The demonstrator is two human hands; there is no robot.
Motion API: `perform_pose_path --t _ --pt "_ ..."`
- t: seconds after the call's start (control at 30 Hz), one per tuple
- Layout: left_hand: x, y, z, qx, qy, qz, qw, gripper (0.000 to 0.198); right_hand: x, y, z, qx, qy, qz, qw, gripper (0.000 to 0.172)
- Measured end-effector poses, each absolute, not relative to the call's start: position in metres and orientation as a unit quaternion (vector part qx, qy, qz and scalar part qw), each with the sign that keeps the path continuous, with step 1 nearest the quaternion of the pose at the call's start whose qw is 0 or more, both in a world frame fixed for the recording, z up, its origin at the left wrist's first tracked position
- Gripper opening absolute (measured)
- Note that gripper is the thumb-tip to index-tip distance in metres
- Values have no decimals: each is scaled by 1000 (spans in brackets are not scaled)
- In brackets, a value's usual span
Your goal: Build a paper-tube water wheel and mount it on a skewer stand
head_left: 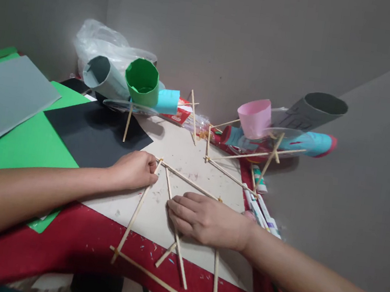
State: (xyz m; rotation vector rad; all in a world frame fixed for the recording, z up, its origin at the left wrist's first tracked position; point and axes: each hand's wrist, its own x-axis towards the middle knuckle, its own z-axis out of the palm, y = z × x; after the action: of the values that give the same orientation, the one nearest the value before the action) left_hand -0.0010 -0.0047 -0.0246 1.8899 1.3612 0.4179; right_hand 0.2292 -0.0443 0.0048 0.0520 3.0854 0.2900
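My left hand (136, 170) has its fingertips closed on the upper left corner of a four-sided frame of wooden sticks (139, 206), tied at the corners with tan bands. Inside that frame lies a loose wooden stick (180, 257), its top end near the frame's upper side. Across this stick rests my right hand (204, 220), fingers together and curled over it; the palm hides part of the frame's right side. Beneath the loose stick, a short stick (165, 255) slants out. The frame lies over a white board (110, 205) and a red cloth (37, 259).
Behind stand paper tubes in grey (98, 74), green (142, 83) and pink (255, 118). Another stick structure (239, 154) holds a dark grey tube (316, 112). Black (98, 132) and green sheets (60, 146) lie left. Pens (262, 211) lie along the right edge.
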Motion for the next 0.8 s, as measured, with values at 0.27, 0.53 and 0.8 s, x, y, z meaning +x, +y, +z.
perform_pose_path --t 0.27,0.53,0.8 --pt "-1 -7 -21 730 530 173 396 8 237 -35 12 22 993 76 -87 19" --pt "-1 -6 -22 728 524 174 406 7 237 -26 27 60 989 -33 -129 19" --pt "1 -8 -17 731 534 158 394 7 244 -10 25 117 976 -138 -117 22"
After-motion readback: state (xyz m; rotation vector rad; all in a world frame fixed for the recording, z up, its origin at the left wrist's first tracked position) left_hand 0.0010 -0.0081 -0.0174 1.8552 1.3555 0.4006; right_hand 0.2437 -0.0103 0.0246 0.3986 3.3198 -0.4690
